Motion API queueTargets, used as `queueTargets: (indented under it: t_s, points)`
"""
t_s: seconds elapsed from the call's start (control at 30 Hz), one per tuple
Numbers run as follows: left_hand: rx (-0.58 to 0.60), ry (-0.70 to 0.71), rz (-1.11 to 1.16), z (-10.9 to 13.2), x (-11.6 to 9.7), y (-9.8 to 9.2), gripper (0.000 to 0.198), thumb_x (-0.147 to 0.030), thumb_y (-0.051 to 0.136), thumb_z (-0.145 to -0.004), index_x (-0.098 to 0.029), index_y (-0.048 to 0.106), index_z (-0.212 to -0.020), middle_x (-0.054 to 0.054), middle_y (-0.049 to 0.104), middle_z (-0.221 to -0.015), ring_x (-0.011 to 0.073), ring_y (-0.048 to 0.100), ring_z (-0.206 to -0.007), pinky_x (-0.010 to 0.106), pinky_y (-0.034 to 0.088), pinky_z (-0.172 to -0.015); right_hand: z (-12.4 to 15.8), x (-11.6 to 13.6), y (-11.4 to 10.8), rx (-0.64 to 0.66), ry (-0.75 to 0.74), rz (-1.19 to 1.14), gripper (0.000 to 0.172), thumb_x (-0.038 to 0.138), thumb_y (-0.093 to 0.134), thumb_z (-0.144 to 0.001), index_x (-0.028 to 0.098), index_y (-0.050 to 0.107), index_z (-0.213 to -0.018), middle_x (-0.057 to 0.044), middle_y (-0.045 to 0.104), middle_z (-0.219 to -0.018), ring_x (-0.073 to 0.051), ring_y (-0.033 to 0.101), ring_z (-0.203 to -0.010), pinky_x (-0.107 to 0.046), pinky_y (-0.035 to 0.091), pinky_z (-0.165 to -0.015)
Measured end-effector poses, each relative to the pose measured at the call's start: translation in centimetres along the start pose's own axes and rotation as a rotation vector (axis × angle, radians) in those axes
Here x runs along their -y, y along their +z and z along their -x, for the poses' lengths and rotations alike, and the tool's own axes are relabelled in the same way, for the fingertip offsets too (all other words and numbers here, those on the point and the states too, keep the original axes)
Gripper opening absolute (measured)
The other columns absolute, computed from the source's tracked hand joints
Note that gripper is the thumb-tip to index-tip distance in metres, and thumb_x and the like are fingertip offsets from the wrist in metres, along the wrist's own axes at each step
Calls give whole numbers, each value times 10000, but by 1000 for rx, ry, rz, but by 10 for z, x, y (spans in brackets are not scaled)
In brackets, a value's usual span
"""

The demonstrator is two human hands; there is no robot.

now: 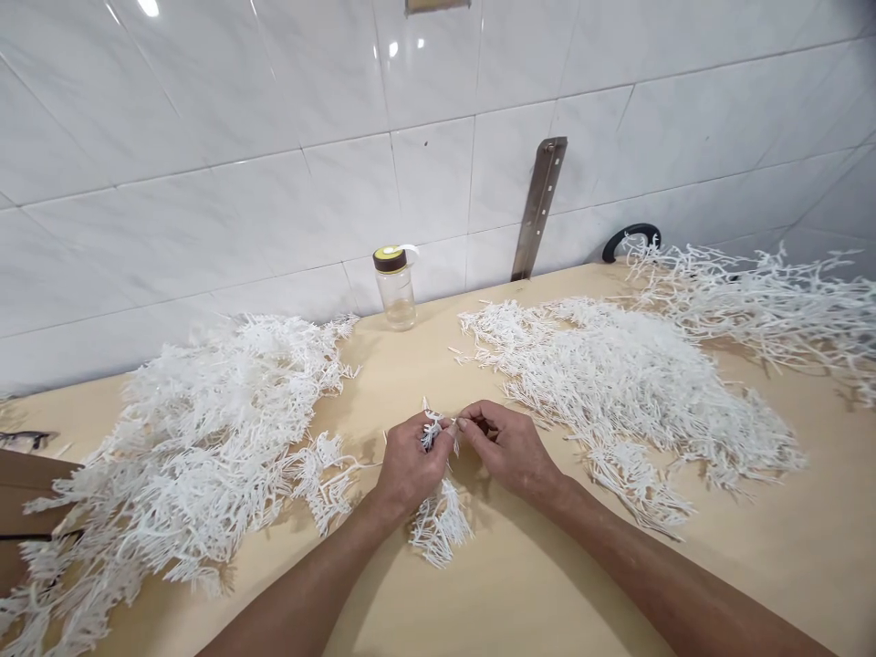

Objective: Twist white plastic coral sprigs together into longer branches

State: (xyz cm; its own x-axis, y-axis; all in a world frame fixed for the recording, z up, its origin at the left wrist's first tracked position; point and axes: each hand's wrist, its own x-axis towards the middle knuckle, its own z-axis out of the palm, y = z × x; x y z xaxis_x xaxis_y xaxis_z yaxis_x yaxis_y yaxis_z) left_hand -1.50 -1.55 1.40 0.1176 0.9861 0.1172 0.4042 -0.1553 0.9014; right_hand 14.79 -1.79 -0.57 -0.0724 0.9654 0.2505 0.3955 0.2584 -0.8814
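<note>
Close together over the middle of the table, both hands work at one white branching sprig [442,527], which looks like artificial coral or foliage. My left hand [411,464] is closed around its stem, with a tuft hanging below the palm and small tips poking out above the fingers. Thumb and forefinger of my right hand [505,445] pinch at a thin white tip beside the left thumb; exactly what lies in the pinch is too small to make out. A large pile of similar sprigs [219,438] lies to the left, and another pile [630,374] to the right.
A clear bottle [397,297] with a black and yellow lid stands near the tiled wall [274,210]. A metal bracket [539,210] leans there. Behind the right pile are a black curved handle [630,235] and longer white branches [773,301]. A cardboard box [27,506] sits far left.
</note>
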Motion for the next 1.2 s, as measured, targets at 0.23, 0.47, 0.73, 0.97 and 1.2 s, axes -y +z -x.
queueTargets:
  t_s: [0.23,0.47,0.73,0.97,1.2]
  points:
    - [8,20,38,-1,2,0,169,-266,583,-804,-147,688,-747,13,680,-696,146,613,-674,232,459,-658,0,0,-1,13,-31,21,185,310,537,-905,196,666,-841,0,665,-718,-141,582,-631,-255,448,-590]
    - [-6,21,-82,-1,6,2,134,-230,601,-769,-158,711,-796,28,715,-767,161,637,-717,243,459,-677,1,-3,-3,1,-39,33,152,265,541,-892,189,651,-819,12,647,-683,-127,569,-604,-242,434,-577]
    - [54,-1,-70,-5,7,0,189,-316,592,-795,-147,677,-804,19,661,-709,155,574,-671,248,421,-634,0,-7,13,-120,-176,211,108,163,518,-856,185,584,-774,-8,613,-705,-139,552,-628,-257,416,-609]
    - [75,-53,38,0,6,-2,215,-358,612,-777,-148,654,-770,-8,592,-635,120,503,-562,228,382,-542,-12,-23,-1,-344,-207,453,167,125,438,-830,205,473,-687,-15,532,-661,-150,475,-582,-274,373,-570]
    - [-60,-47,159,1,8,2,273,-395,640,-746,-136,689,-815,-3,611,-629,118,508,-552,233,410,-554,-8,-25,-26,-365,-134,374,161,229,524,-844,165,599,-971,-62,638,-866,-156,570,-624,-306,467,-628]
